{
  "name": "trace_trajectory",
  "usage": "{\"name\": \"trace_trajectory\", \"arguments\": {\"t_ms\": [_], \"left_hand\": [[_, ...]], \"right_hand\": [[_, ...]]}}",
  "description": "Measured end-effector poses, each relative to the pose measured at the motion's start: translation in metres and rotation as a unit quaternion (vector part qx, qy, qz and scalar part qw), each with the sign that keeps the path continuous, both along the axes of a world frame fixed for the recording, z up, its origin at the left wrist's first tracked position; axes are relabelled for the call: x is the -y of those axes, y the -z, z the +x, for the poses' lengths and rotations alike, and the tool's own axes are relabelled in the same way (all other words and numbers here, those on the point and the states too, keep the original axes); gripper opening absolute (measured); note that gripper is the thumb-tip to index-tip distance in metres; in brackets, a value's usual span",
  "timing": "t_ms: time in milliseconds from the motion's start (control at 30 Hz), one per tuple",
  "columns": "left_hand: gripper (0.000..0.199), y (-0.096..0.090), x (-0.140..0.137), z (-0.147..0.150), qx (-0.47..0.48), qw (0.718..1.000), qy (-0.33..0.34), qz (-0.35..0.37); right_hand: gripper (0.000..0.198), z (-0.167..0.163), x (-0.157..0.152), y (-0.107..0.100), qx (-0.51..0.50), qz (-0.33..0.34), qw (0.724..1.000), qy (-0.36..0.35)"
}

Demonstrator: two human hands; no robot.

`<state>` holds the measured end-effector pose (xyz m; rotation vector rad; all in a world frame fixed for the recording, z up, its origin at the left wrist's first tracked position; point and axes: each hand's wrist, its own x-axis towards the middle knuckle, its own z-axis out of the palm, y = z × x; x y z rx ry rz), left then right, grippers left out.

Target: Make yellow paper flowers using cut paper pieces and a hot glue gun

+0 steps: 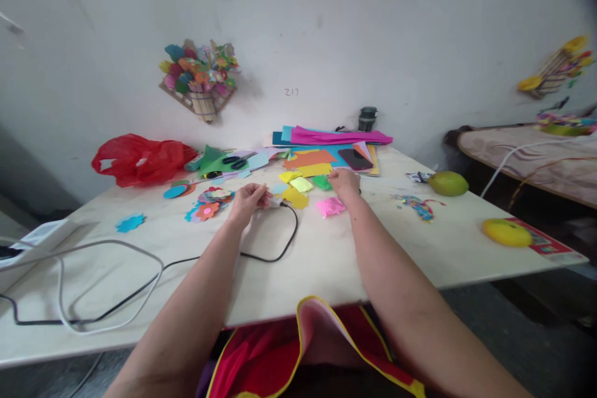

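Note:
My left hand (pixel 252 200) is closed in a pinch over the table, just left of a small pale device (pixel 276 201) with a black cord (pixel 295 231). What its fingertips hold, if anything, is too small to name. My right hand (pixel 346 183) is also closed, its fingers bent down at the right end of a green packet (pixel 321 183). Whether it grips the packet is hidden. Below it lies a pink packet (pixel 331 207). Yellow packets (pixel 301 184) and a yellow paper cutout (pixel 295 198) rest between the hands.
Paper flowers (pixel 208 210), black scissors (pixel 235 162) and a red plastic bag (pixel 140 158) are on the left. A phone (pixel 355 159) rests on coloured sheets at the back. Right are a green mango (pixel 448 183) and a yellow one (pixel 506 232). A white cable (pixel 161 261) loops at front left.

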<state>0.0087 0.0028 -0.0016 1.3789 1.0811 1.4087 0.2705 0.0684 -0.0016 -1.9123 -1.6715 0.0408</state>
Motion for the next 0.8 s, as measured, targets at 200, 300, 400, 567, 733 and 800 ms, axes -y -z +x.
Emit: {"name": "trace_trajectory", "arguments": {"t_ms": [200,300,400,567,733,800], "left_hand": [[0.036,0.003,-0.002,0.002,-0.014,0.999,-0.034,0.010],[0.037,0.003,-0.003,0.004,-0.020,0.998,-0.055,0.026],[0.036,0.000,-0.002,0.007,-0.018,0.996,-0.083,0.032],[0.033,-0.003,-0.003,0.008,-0.026,0.991,-0.116,0.056],[0.030,0.002,-0.006,0.000,-0.152,0.973,-0.131,0.112],[0.028,0.002,-0.006,-0.005,-0.248,0.942,-0.157,0.164]], "right_hand": [[0.038,0.008,0.002,0.000,0.037,-0.037,0.998,-0.025],[0.043,0.007,0.003,0.000,0.081,-0.058,0.994,-0.055],[0.046,0.004,0.005,0.001,0.123,-0.065,0.988,-0.072],[0.044,-0.005,0.010,0.004,0.133,-0.078,0.986,-0.066],[0.041,-0.015,0.012,0.009,0.137,-0.065,0.987,-0.052],[0.039,-0.018,0.012,0.011,0.135,-0.044,0.988,-0.052]]}}
